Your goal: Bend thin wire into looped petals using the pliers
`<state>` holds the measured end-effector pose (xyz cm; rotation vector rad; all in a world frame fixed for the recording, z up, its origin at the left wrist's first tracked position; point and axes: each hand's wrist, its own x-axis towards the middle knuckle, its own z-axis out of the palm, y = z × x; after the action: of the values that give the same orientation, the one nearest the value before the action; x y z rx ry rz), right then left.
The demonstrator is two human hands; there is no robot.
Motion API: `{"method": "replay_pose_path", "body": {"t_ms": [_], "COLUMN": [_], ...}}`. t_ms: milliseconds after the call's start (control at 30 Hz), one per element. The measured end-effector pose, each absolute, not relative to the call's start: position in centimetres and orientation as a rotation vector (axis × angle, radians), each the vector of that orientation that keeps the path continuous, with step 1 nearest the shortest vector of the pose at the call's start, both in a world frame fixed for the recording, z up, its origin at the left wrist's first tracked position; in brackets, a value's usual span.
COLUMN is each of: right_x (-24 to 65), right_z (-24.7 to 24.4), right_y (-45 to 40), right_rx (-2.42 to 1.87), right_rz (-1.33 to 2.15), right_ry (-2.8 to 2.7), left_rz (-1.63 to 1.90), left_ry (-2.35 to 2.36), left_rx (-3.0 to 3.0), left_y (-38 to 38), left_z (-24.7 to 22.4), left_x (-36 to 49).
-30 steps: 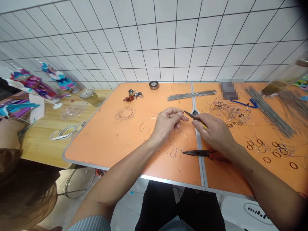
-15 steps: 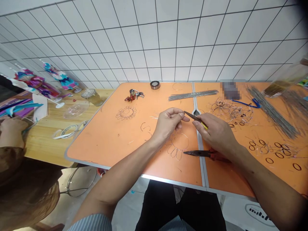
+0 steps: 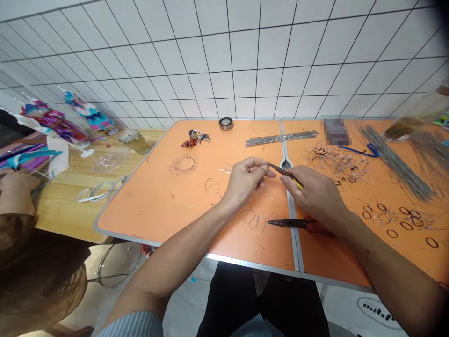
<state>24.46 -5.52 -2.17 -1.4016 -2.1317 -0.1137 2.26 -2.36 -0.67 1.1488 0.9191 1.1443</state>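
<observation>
White tiles (image 3: 210, 56) line the top of the frame above an orange table (image 3: 140, 201). At centre, the left hand (image 3: 261, 174) pinches thumb to fingers, contents unclear; the right hand (image 3: 312, 189) curls closed around 1 yellow-handled tool (image 3: 286, 173). Lower centre: pliers (image 3: 287, 223), looped wire (image 3: 257, 220).

At the lower right of the frame, a white surface (image 3: 340, 306) carries an oval logo (image 3: 378, 312) beginning "mih"; the remaining letters are unclear.
</observation>
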Motion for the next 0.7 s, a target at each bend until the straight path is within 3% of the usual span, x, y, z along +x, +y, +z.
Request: {"method": "replay_pose_path", "body": {"t_ms": [133,433,533,700], "right_x": [24.3,23.6,23.4,23.4], "right_z": [-2.3,-1.8,-2.0,-2.0], "right_y": [-5.6,-6.2,-6.0,-5.7], "right_rx": [-1.387,-1.447,-1.483,-1.501], "right_rz": [-0.192,-0.718,-0.592,0.049], "right_ry": [-2.129,-2.171,-2.153,-2.078], "left_rz": [1.134,1.108,1.118,1.116], "left_ry": [0.939,0.963,0.961,0.924], "left_rx": [1.151,1.113,1.104,1.077], "left_y": [-2.4,-2.4,-2.2,-2.0], "left_z": [-0.6,-0.5,-0.5,-0.6], "left_x": [2.2,2.4,2.3,2.1]}}
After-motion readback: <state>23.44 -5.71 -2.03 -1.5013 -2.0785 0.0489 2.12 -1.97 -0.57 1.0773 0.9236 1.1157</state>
